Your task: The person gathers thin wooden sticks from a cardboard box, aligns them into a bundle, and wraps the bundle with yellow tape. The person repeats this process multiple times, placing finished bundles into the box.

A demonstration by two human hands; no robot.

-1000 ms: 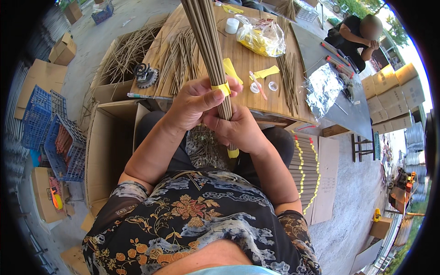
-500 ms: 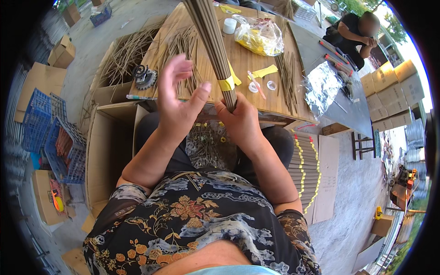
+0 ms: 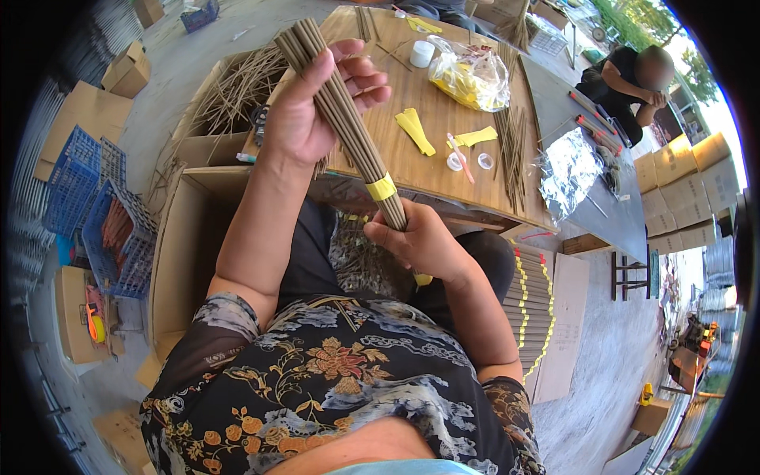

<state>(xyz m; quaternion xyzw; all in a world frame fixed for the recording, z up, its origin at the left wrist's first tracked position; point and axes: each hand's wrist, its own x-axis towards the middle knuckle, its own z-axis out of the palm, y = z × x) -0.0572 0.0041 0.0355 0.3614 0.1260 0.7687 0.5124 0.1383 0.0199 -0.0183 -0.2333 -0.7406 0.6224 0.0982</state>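
Fingers of the right hand (image 3: pixel 431 247) close round the lower part of a bundle of brown sticks (image 3: pixel 354 142), just below a yellow band (image 3: pixel 381 188), and this grip seems to carry most of the weight. Above them, the left hand (image 3: pixel 301 127) cups the upper part, its thumb at one side and its other fingers loosely curved and apart on the far side, probably to steady the sticks or keep their tips together. That hold looks light; whether the left palm presses on the bundle cannot be told. The bundle slants across the space between both hands, its top just beyond the left thumb.

Beyond the fingers, two yellow strips, a nearer one (image 3: pixel 415 131) and a farther one (image 3: pixel 476 137), lie on the wooden table (image 3: pixel 408 89), likely set there for easy reach, with a clear plastic bag (image 3: pixel 473 75) holding yellow material behind them. Loose sticks (image 3: pixel 513 158) lie to the right of the strips, and banded sticks (image 3: pixel 534 301) lie low to the right of the right fingers, apparently kept aside in a row.

The right fingers cover part of the bundle's lower length; only a bit of yellow (image 3: pixel 423 279) shows beneath them. A dark object (image 3: pixel 259 123) left of the left wrist is mostly hidden by the forearm. Far right of the fingers, what a co-worker (image 3: pixel 616 79) handles is too small to make out.
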